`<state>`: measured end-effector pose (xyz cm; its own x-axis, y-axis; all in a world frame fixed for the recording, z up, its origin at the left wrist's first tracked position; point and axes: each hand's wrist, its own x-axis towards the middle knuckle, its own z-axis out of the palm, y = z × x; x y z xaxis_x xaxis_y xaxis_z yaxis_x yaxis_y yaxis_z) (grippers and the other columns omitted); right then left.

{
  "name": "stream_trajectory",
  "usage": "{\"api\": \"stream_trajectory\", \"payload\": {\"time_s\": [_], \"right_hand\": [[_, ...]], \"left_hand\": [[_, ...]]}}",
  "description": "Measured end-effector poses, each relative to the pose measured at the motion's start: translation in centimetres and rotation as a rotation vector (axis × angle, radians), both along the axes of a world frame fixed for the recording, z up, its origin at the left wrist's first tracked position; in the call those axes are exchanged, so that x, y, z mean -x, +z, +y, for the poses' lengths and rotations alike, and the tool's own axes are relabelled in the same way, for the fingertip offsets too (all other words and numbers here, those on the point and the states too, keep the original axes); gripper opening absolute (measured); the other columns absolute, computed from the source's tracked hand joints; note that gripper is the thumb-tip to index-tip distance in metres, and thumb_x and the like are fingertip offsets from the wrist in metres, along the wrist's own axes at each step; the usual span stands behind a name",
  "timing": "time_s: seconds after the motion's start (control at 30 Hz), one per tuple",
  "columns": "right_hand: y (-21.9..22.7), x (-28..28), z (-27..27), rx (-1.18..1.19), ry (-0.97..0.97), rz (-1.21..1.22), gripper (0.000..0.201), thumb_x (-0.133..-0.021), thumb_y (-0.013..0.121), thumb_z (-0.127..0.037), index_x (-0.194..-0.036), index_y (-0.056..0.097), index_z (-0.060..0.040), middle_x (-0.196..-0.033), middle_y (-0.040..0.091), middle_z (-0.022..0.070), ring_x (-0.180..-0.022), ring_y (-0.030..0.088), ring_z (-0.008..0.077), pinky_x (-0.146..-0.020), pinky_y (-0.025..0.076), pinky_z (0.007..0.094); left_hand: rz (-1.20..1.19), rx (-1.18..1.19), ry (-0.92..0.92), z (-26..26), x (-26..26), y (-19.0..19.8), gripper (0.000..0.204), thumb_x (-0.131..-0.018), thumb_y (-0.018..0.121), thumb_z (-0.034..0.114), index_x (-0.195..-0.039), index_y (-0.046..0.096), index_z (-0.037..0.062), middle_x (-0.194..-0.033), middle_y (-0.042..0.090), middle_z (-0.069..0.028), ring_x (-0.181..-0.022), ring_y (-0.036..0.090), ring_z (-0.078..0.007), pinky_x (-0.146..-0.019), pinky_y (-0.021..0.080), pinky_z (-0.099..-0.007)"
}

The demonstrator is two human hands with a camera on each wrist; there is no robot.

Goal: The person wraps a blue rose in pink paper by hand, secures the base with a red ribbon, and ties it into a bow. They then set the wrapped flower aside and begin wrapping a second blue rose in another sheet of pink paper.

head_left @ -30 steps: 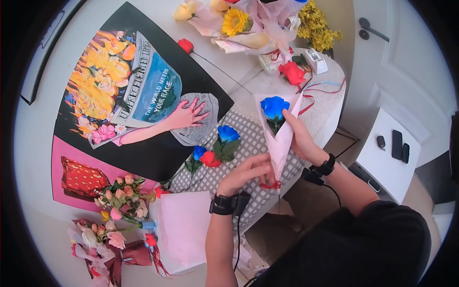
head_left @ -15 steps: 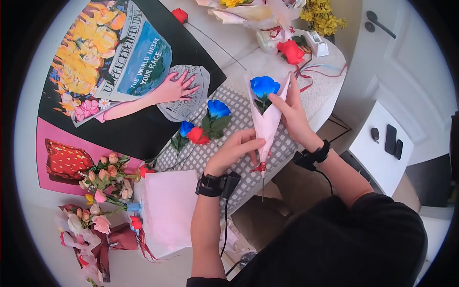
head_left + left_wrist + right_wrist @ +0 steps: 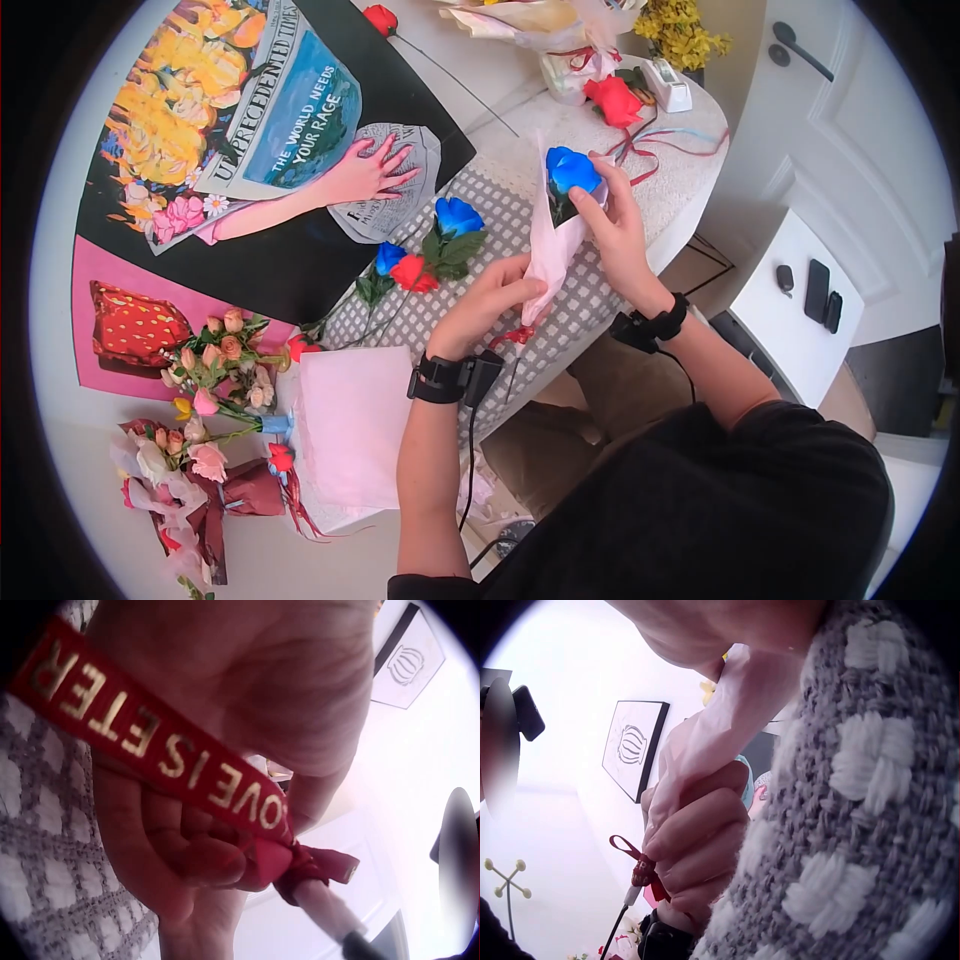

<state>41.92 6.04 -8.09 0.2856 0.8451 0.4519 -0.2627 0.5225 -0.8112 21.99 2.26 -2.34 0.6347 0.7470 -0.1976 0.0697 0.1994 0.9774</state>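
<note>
A blue rose [image 3: 570, 170] sits in a cone of pale pink wrapping paper [image 3: 553, 258], held up over the table edge. My left hand [image 3: 485, 308] grips the lower, narrow part of the cone, thumb on the near side. Below those fingers, a red ribbon [image 3: 165, 750] with gold letters is tied round the paper, its tail lying across the palm in the left wrist view. The thin dark stem [image 3: 615, 930] sticks out past the knot in the right wrist view. My right hand [image 3: 625, 235] pinches the paper's upper right edge beside the bloom, thumb against the flower.
Two blue roses [image 3: 458, 217] and a red one lie on the grey-and-white cloth [image 3: 500, 215]. Pink paper sheets [image 3: 355, 425] lie at the left, near small bouquets [image 3: 205, 475]. A red rose [image 3: 612, 100] and a white tape dispenser [image 3: 667, 85] are at the far right.
The left hand has gone from loose fingers by the ribbon to a grip on the lower cone. The wrapped rose has turned and tilted right; the right hand's fingers have moved up beside the bloom.
</note>
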Motion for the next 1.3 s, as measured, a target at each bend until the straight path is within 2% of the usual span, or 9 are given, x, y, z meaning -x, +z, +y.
{"api": "stream_trajectory", "payload": {"time_s": [0.17, 0.23, 0.43, 0.53, 0.7, 0.93, 1.03, 1.1, 1.3], "right_hand": [[-0.7, -0.4, 0.4, 0.042, -0.018, -0.094, 0.042, -0.093, 0.075, -0.017, -0.127, 0.059, 0.0025, -0.127, 0.051, 0.0085, -0.116, 0.052, 0.0180, -0.098, 0.042, 0.0300], [-0.7, -0.5, 0.4, 0.052, -0.012, -0.104, 0.041, -0.092, 0.076, -0.017, -0.125, 0.060, 0.0026, -0.128, 0.051, 0.0086, -0.114, 0.053, 0.0178, -0.097, 0.043, 0.0298], [0.0, -0.4, 0.0, 0.088, 0.064, -0.091, 0.039, -0.091, 0.077, -0.019, -0.120, 0.062, 0.0026, -0.128, 0.051, 0.0057, -0.111, 0.055, 0.0161, -0.089, 0.047, 0.0274], [0.5, -0.4, -0.3, 0.090, 0.077, -0.156, 0.052, -0.093, 0.076, -0.019, -0.135, 0.054, 0.0030, -0.131, 0.049, 0.0081, -0.110, 0.055, 0.0168, -0.086, 0.047, 0.0262], [0.2, 0.2, 0.2, 0.089, 0.066, 0.137, 0.082, -0.098, 0.069, -0.021, -0.159, 0.018, 0.0014, -0.148, 0.042, 0.0220, -0.126, 0.053, 0.0241, -0.098, 0.052, 0.0351], [0.5, -0.2, -0.1, 0.110, 0.179, -0.021, 0.060, -0.104, 0.058, -0.020, -0.155, 0.033, 0.0007, -0.148, 0.046, 0.0183, -0.135, 0.048, 0.0248, -0.105, 0.050, 0.0412], [0.9, -0.3, -0.4, 0.119, 0.279, -0.083, 0.044, -0.105, 0.056, -0.022, -0.141, 0.053, 0.0032, -0.135, 0.059, 0.0147, -0.127, 0.056, 0.0208, -0.101, 0.051, 0.0380], [1.2, -0.3, -0.6, 0.150, 0.372, -0.101, 0.032, -0.102, 0.063, -0.021, -0.122, 0.066, 0.0038, -0.114, 0.071, 0.0078, -0.106, 0.064, 0.0143, -0.089, 0.052, 0.0292], [1.5, 0.1, -1.6, 0.089, 0.453, -0.394, 0.018, -0.097, 0.068, -0.016, -0.098, 0.073, 0.0015, -0.086, 0.071, 0.0009, -0.074, 0.057, 0.0065, -0.070, 0.046, 0.0244]], "left_hand": [[-0.002, 0.037, -0.043, 0.4, 0.7, -0.4, 0.033, -0.098, 0.063, 0.026, -0.117, 0.062, -0.0012, -0.095, 0.067, -0.0006, -0.078, 0.062, -0.0068, -0.067, 0.049, -0.0235], [-0.006, 0.003, 0.009, 0.0, 0.0, 0.2, 0.035, -0.096, 0.064, 0.033, -0.108, 0.060, -0.0003, -0.082, 0.066, -0.0046, -0.060, 0.061, -0.0099, -0.052, 0.047, -0.0237], [-0.026, 0.001, 0.056, 0.0, -0.2, -0.1, 0.034, -0.095, 0.065, 0.031, -0.108, 0.060, -0.0006, -0.081, 0.066, -0.0049, -0.062, 0.061, -0.0095, -0.055, 0.048, -0.0232], [-0.039, 0.024, 0.048, 0.1, -0.2, -0.2, 0.033, -0.096, 0.065, 0.029, -0.109, 0.061, -0.0004, -0.082, 0.066, -0.0049, -0.063, 0.061, -0.0092, -0.055, 0.048, -0.0231], [-0.090, -0.029, 0.154, 0.6, -0.3, 0.2, 0.030, -0.098, 0.063, 0.026, -0.115, 0.059, 0.0009, -0.084, 0.067, -0.0051, -0.063, 0.061, -0.0096, -0.056, 0.049, -0.0239], [-0.263, -0.103, 0.279, 1.6, 0.2, -0.6, 0.031, -0.099, 0.066, 0.019, -0.123, 0.054, 0.0024, -0.098, 0.070, -0.0069, -0.083, 0.068, -0.0102, -0.067, 0.057, -0.0251], [-0.263, -0.149, 0.325, 1.4, -0.2, -0.6, 0.028, -0.101, 0.063, 0.018, -0.124, 0.053, 0.0040, -0.095, 0.070, -0.0080, -0.075, 0.066, -0.0109, -0.065, 0.054, -0.0246], [-0.274, -0.187, 0.325, 1.6, -0.1, -0.7, 0.029, -0.100, 0.064, 0.017, -0.124, 0.053, 0.0036, -0.098, 0.070, -0.0090, -0.076, 0.067, -0.0110, -0.066, 0.054, -0.0246], [-0.282, -0.314, 0.393, 1.8, 0.2, -0.5, 0.033, -0.097, 0.067, 0.013, -0.125, 0.053, 0.0015, -0.111, 0.069, -0.0101, -0.092, 0.065, -0.0125, -0.080, 0.053, -0.0267]]}}
